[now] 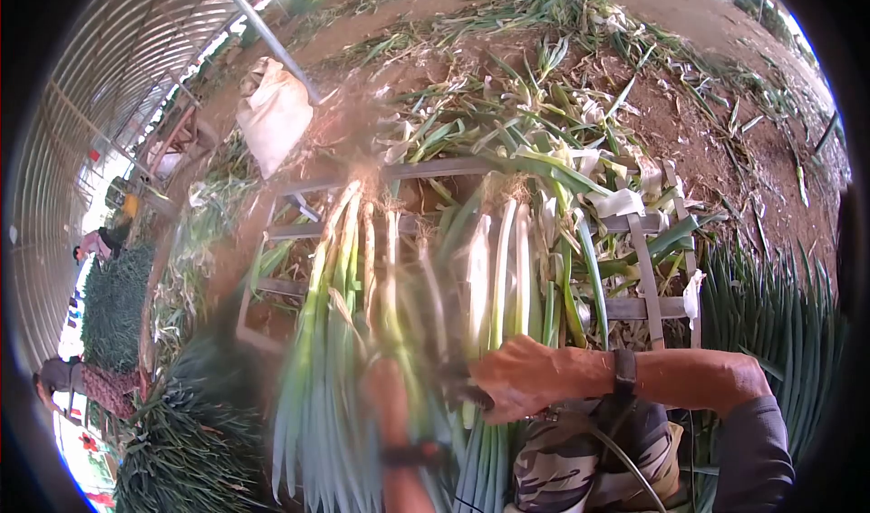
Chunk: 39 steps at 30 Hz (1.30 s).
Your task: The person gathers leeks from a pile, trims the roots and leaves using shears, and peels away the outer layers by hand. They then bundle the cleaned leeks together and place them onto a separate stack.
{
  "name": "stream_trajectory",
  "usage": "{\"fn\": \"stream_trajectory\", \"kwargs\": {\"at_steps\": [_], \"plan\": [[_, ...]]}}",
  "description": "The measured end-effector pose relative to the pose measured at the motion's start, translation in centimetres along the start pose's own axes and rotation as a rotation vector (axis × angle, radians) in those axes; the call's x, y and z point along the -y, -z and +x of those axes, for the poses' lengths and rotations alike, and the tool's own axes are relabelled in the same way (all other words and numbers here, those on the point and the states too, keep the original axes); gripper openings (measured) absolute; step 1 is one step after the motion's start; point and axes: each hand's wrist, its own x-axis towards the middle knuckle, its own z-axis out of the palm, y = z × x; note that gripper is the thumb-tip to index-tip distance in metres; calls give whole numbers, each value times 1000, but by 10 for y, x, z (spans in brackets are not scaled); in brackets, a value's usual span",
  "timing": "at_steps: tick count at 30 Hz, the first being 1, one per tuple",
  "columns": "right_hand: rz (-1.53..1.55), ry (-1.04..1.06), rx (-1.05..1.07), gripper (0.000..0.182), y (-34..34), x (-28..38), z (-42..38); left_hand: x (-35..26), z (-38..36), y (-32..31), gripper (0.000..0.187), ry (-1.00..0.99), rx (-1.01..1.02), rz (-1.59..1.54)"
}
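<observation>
Long green onions lie side by side in front of me, white root ends away from me and green leaves toward me. My right hand is closed over the stalks at the middle, and a dark object shows at its fingers, too unclear to name. To its left my left hand is smeared by motion over the left group of onions; its fingers cannot be made out. A dark band is on each wrist.
A metal frame lies under the onions. Leaf scraps cover the soil beyond. A pale sack stands at the upper left beside a pole. Onion heaps flank me. At far left another person bends over.
</observation>
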Motion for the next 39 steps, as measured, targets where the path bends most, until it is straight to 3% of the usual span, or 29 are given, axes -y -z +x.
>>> {"fn": "stream_trajectory", "kwargs": {"at_steps": [3,5,8,12,15,24,28,32,36,39], "plan": [[-63,-41,50,27,3,-2,6,-25,-4,5,38,-28,-69,219],[-89,-117,52,26,10,-4,17,-64,-8,15,35,90,-134,309],[-128,-163,23,25,14,-9,32,-83,-12,21,35,-12,-199,232],[-187,-226,68,27,18,-12,47,-72,-11,16,34,-212,-236,385],[-257,-240,33,29,13,-19,55,-67,-6,14,28,-129,-7,520],[-279,-278,-72,33,12,-38,65,-99,7,10,34,-65,44,333],[-248,-314,-44,32,22,-39,57,-57,-16,9,32,-280,-26,316],[-286,-328,-26,29,20,-33,57,-51,-31,10,31,-352,-56,309],[-209,-399,140,23,44,-14,48,-52,-53,13,34,-367,-107,347],[-233,-360,240,32,42,0,40,-67,-56,35,30,-300,127,211]]}}
